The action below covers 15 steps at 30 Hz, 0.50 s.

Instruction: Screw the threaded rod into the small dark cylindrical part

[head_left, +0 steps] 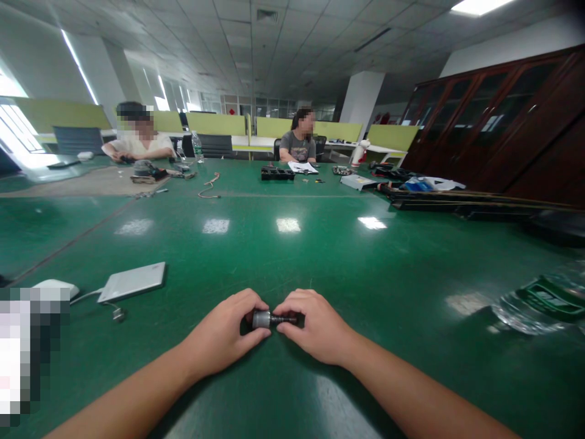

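Note:
A small metal part with a silvery round body and a thin dark shaft lies sideways at the green table, low in the middle of the view. Around the silvery body, my left hand has its thumb and fingers closed. My right hand pinches the dark shaft end, its thumb below and its fingers above. The fingers partly cover both ends of the part.
A silver flat box with a cable is at the left, a water bottle at the right. Across the table sit two people, near a black tray, papers and tools. Long dark panels lie at the far right.

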Available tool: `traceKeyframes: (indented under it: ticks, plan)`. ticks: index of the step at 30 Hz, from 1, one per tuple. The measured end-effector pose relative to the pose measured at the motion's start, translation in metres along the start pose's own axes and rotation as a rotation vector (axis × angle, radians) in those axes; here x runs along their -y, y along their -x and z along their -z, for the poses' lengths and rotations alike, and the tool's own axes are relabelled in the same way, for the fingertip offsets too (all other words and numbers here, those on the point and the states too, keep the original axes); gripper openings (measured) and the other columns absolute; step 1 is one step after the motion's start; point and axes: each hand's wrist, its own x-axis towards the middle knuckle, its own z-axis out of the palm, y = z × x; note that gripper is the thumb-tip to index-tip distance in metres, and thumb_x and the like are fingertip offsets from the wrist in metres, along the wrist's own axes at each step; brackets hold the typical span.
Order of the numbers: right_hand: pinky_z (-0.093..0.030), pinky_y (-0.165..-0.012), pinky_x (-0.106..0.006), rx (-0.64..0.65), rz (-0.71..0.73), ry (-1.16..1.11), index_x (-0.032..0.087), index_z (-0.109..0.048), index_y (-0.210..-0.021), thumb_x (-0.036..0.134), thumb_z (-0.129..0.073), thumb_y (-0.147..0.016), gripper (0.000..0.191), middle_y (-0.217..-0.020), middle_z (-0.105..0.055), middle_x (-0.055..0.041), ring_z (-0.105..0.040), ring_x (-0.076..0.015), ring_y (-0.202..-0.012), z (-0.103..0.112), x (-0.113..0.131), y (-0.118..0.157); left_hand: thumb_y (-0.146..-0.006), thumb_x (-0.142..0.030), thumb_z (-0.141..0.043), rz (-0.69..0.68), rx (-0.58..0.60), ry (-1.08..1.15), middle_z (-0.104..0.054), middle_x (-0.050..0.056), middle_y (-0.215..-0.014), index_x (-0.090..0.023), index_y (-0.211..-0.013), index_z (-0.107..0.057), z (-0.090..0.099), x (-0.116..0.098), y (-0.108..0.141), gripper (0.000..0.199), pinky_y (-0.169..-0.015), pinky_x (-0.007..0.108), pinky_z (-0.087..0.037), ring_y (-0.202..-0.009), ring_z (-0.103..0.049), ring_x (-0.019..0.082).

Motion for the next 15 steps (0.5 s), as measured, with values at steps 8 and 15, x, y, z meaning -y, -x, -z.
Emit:
traceKeyframes:
  ticks: [8, 15]
  plan:
    - [-0.040, -0.082, -0.032, -0.005, 0.010, -0.012, 0.022, -0.071, -0.094, 0.013, -0.071, -0.078, 0.018, -0.088, -0.070, 0.0000, -0.060, -0.0163, -0.084, 0.0009, 0.0006, 0.0004, -0.085, -0.025, -0.066, 0.052, 0.014, -0.007, -0.062, 0.003, -0.091, -0.020, -0.102, -0.061, -0.0017, 0.0002, 0.0008, 0.018, -0.074, 0.031, -0.046, -0.083, -0.059, 0.020]
    - [-0.039, -0.077, -0.030, -0.007, -0.010, -0.010, 0.021, -0.070, -0.089, 0.011, -0.070, -0.075, 0.017, -0.082, -0.067, 0.0005, -0.057, -0.0156, -0.080, 0.0027, 0.0014, 0.0002, -0.085, -0.025, -0.067, 0.089, 0.025, -0.017, -0.061, 0.002, -0.090, -0.020, -0.103, -0.061, -0.0028, 0.0009, -0.0004, 0.019, -0.074, 0.031, -0.045, -0.082, -0.059, 0.020]
